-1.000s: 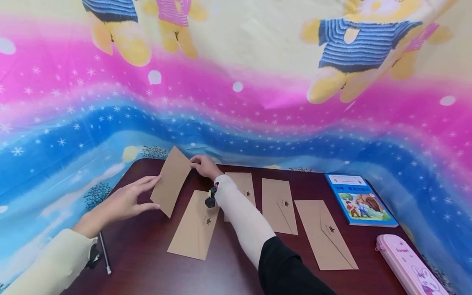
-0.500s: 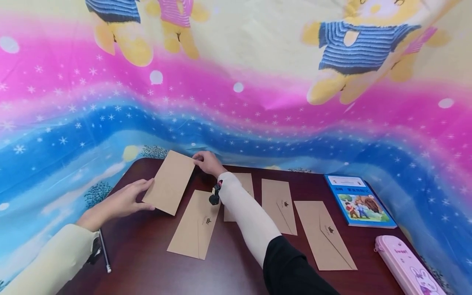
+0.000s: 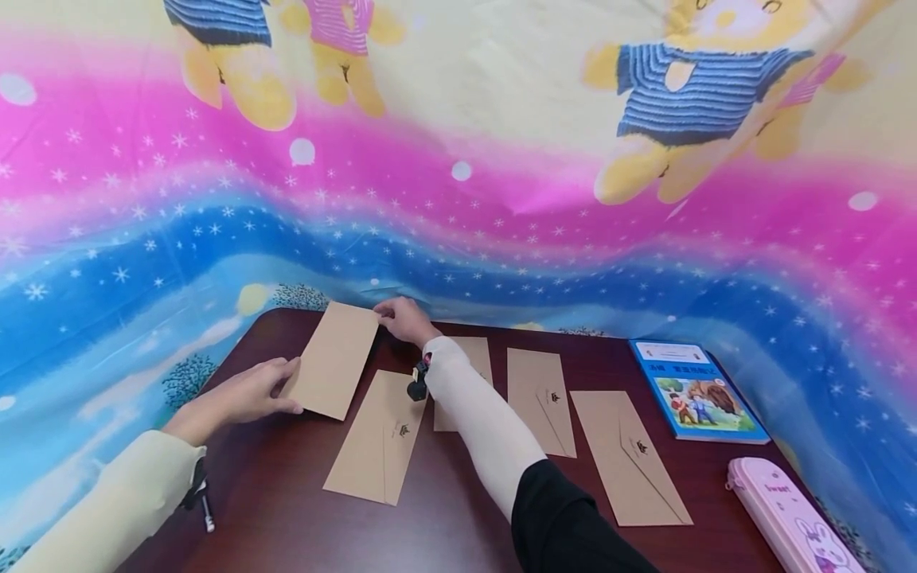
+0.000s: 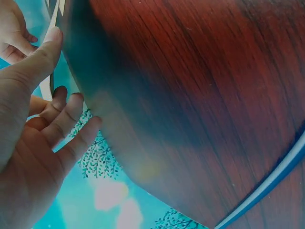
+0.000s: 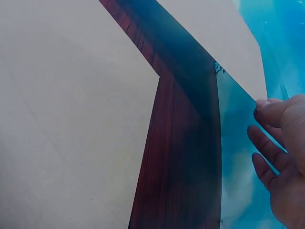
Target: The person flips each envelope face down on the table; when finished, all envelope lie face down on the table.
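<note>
Since the earlier frames, the held envelope point(image 3: 333, 360) had tipped from a raised slant down almost flat over the table point(image 3: 272, 509), at its far left corner. Left hand point(image 3: 247, 392) pinched its near end, thumb on top and fingers curled beneath; right hand point(image 3: 403, 318) pinched the far corner between thumb and fingertips. Right of the held envelope lay a second envelope point(image 3: 378, 439), flap side up, then a third envelope point(image 3: 475, 360) (partly hidden by the right forearm), a fourth envelope point(image 3: 540, 399) and a fifth envelope point(image 3: 630, 457). Farther right of the held envelope lay a blue picture book point(image 3: 693, 391) and a pink pencil case point(image 3: 791, 517). A bear-printed cloth point(image 3: 458, 199) hung behind.
</note>
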Demonstrator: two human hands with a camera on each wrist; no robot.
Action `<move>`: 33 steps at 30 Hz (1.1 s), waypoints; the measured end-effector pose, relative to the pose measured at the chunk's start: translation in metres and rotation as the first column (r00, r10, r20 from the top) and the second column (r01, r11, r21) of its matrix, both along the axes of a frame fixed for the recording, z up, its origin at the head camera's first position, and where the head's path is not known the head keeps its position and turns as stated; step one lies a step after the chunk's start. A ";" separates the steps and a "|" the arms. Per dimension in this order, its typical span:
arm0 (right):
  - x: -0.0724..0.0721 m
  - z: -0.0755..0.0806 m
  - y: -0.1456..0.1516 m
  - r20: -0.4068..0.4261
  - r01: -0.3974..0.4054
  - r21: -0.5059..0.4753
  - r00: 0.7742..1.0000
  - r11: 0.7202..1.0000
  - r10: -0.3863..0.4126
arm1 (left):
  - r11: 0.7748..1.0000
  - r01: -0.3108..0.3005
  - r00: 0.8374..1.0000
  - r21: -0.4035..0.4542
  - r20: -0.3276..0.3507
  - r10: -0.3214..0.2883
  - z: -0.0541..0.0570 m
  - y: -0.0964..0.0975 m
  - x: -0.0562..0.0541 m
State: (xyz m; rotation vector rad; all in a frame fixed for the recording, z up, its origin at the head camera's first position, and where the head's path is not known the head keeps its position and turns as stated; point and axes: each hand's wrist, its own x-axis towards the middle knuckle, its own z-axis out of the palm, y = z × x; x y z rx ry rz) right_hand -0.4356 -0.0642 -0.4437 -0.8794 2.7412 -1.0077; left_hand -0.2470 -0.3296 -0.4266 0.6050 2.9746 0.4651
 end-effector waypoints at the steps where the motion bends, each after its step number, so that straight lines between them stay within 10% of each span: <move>1: 0.000 0.000 0.000 -0.006 -0.004 0.014 1.000 1.000 0.004 | 1.000 0.001 1.000 0.002 0.015 -0.001 -0.001 0.000 0.000; 13: 0.003 -0.010 -0.001 -0.054 -0.086 0.243 0.993 0.966 0.102 | 1.000 -0.010 0.991 0.021 0.133 0.007 -0.013 -0.004 -0.005; 33: 0.014 -0.020 -0.003 -0.070 -0.121 0.568 0.979 0.814 0.194 | 0.995 -0.022 0.976 -0.098 0.211 0.042 -0.017 0.011 -0.021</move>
